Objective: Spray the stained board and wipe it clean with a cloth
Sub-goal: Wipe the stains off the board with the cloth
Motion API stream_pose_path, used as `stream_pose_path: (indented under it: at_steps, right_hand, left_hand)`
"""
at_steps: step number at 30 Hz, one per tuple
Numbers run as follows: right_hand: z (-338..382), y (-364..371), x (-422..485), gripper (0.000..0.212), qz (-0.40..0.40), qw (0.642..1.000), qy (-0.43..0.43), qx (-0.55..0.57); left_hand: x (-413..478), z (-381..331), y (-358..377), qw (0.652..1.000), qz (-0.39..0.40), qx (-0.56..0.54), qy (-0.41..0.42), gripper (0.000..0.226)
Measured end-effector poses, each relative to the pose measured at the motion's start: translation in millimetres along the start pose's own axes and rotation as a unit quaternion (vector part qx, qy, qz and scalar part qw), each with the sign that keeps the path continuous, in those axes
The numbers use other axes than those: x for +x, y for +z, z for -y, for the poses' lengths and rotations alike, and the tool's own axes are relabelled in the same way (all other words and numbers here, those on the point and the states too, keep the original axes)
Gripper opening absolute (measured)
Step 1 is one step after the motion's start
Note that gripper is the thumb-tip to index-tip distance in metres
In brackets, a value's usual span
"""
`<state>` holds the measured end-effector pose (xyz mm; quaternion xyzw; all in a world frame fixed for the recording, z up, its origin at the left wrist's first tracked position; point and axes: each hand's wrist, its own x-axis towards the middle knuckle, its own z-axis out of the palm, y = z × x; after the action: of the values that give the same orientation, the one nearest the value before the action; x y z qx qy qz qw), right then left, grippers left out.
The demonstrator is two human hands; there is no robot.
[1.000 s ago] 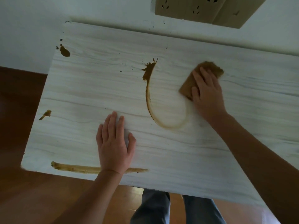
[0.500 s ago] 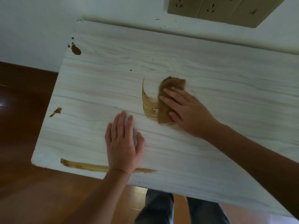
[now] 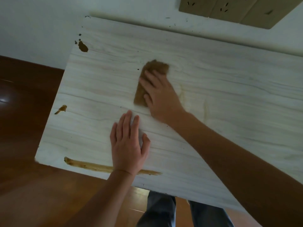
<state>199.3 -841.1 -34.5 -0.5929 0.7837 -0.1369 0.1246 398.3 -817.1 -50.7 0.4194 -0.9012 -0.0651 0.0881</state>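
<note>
Board (image 3: 213, 99), pale with grey wood grain, lying flat over a dark brown floor (image 3: 24, 128), far edge against a white wall (image 3: 41, 22). Cloth (image 3: 147, 79), brown and folded, pressed flat near the board's middle, somewhat toward the far edge. Right hand (image 3: 161, 97) on top of the cloth, fingers extended and spread, palm down, pressing rather than clenching; blurred at the edges. Left hand (image 3: 127, 146) flat on the bare board nearer the near edge, open, fingers together and pointing toward the far edge, grasping nothing. Long brown streak (image 3: 91, 166) along the near edge toward the left corner, passing under the left wrist and showing again on its other side. Brown blob (image 3: 82, 46) with small specks at the far left corner. Small smear (image 3: 61, 109) at the left edge. Faint yellowish marks (image 3: 205, 110) just right of the right wrist. Beige outlet plates (image 3: 232, 9) on the wall beyond the far edge. Legs in grey trousers (image 3: 161, 208) visible below the near edge.
</note>
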Motion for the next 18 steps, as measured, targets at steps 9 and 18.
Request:
stream_pose_path:
  at_steps: [9, 18]
  right_hand:
    - [-104.0, -44.4, -101.4, 0.057, 0.025, 0.997, 0.064, -0.026]
    - [-44.2, -16.1, 3.2, 0.054, -0.06, 0.99, 0.129, 0.008]
  left_hand:
    - [0.1, 0.2, 0.6, 1.0, 0.004, -0.004, 0.001, 0.058]
    - [-1.2, -0.9, 0.5, 1.0, 0.016, 0.001, -0.003, 0.06]
